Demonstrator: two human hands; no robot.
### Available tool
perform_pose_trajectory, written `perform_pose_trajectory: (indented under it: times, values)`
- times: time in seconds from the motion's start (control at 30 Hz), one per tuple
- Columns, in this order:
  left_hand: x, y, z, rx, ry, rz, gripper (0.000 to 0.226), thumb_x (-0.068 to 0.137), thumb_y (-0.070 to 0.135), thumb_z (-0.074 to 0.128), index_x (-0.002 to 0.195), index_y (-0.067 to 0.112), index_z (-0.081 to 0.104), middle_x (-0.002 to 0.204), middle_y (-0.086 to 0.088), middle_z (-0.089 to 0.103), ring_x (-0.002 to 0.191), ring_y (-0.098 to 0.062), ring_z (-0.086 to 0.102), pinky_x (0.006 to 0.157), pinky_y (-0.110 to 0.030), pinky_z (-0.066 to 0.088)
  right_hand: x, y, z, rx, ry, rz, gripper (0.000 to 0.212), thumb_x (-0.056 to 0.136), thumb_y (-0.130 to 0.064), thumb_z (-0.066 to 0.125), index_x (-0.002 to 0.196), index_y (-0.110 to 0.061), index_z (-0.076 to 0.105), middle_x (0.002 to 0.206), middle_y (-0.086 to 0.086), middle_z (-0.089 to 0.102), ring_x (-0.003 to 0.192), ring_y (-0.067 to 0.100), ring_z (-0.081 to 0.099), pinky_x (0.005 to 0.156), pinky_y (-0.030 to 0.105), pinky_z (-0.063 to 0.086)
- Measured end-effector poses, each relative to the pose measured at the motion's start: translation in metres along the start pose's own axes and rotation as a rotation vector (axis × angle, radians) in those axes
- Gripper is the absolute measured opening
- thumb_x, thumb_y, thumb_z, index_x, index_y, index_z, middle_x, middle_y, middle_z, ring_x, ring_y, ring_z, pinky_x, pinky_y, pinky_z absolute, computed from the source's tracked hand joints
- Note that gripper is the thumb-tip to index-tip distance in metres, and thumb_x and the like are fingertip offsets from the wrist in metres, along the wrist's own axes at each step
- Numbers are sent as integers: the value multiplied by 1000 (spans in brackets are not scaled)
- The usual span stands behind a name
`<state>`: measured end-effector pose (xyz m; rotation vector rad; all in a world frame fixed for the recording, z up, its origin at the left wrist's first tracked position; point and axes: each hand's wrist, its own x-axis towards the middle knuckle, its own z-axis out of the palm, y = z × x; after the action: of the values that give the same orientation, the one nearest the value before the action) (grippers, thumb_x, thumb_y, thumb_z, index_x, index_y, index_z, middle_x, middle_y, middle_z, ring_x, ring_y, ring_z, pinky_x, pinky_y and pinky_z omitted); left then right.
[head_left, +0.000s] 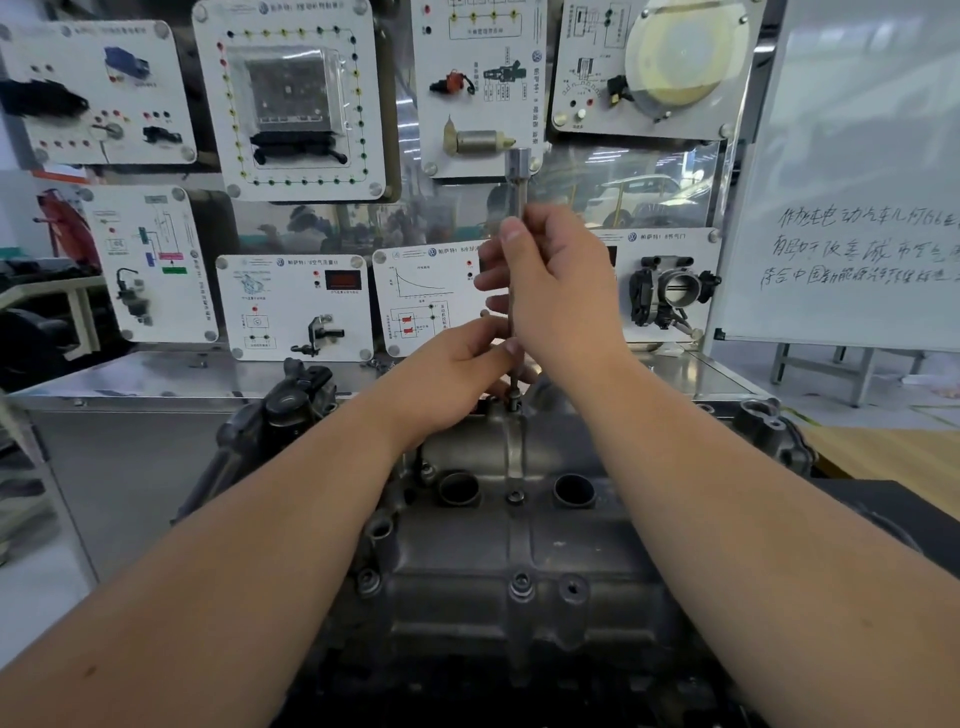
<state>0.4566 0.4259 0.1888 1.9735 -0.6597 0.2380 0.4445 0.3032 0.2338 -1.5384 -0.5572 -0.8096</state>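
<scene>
A long socket driver (518, 174) stands upright on a bolt (514, 401) at the 12 o'clock edge of the valve cover (457, 566). The right grip (558, 283) is clenched round the middle of the shaft. The left grip (460, 366), at 7 o'clock of it, pinches the lower shaft just above the bolt. Training panels (296, 98) rise behind, and a whiteboard (857, 156) stands at 2 o'clock.

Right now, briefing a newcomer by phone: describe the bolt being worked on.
Start at the grey engine cover below the training panels. Follow its centre ridge past the two round wells to the farthest bolt. Alone among the ridge's bolts, it has an upright socket driver seated on it.
</scene>
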Motion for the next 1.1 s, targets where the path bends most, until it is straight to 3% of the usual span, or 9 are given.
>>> perform_pose_trajectory:
  times: [0.1,0.17,0.27,0.47,0.63,0.77,0.97,1.03,1.1]
  values:
    - [1,-2,-1,15,-5,6,15,109,28,50,105,27,64,83,16,74,73,3,66,60,-7,45,1,0,0,11,-16,27,10,106,-21,48,106,-24,57,86,-2,72,69,10,70,64,33,55]
    - [2,-3,-1,33,9,25,14,108,29,53,107,20,65,81,15,73,72,1,64,60,-8,44,0,0,-1,-1,-24,1,9,103,-24,56,110,-30,53,86,-3,74,69,10,72,66,32,56]
    - [4,-4,-1,36,30,28,20,105,31,57,113,15,64,84,10,74,70,0,65,56,-7,42,1,1,-3,-46,-1,-30,15,100,-24,62,98,-35,53,86,-4,73,67,9,72,66,34,58]
    - [4,-4,0,6,-5,1,16,108,33,52,102,31,66,90,9,77,73,4,66,59,-7,44,4,2,-1,-45,-34,4,17,105,-20,51,91,-26,60,82,-5,71,67,10,71,64,38,59]
    - [4,-4,-2,40,17,21,15,104,37,58,103,25,68,91,8,78,75,-1,67,62,-9,46,1,3,0,-11,-43,-5,11,102,-28,56,113,-29,53,84,-4,74,68,11,72,66,34,55]
    - [4,-4,-1,44,22,11,23,103,41,59,109,21,67,93,6,77,77,-5,67,61,-12,47,1,2,-2,-39,2,-51,9,100,-28,61,96,-33,55,84,-4,73,66,9,71,68,40,59]
    - [3,-2,0,23,15,4,18,108,33,51,102,32,67,94,10,78,77,2,70,58,-5,43,2,4,0,-47,-11,-11,18,106,-26,49,91,-32,59,81,-6,72,66,10,70,69,41,59]
    - [3,-2,-1,39,19,14,16,108,32,53,103,29,68,95,9,78,82,-6,72,61,-9,47,2,3,0,-20,-20,0,12,104,-29,53,95,-36,55,83,-4,73,66,10,71,68,40,59]
    - [3,-3,0,41,19,24,17,107,31,55,107,22,69,98,3,78,92,-18,72,74,-25,56,1,3,0,-15,-26,-3,13,100,-33,61,99,-38,50,87,-2,75,67,11,72,68,39,59]
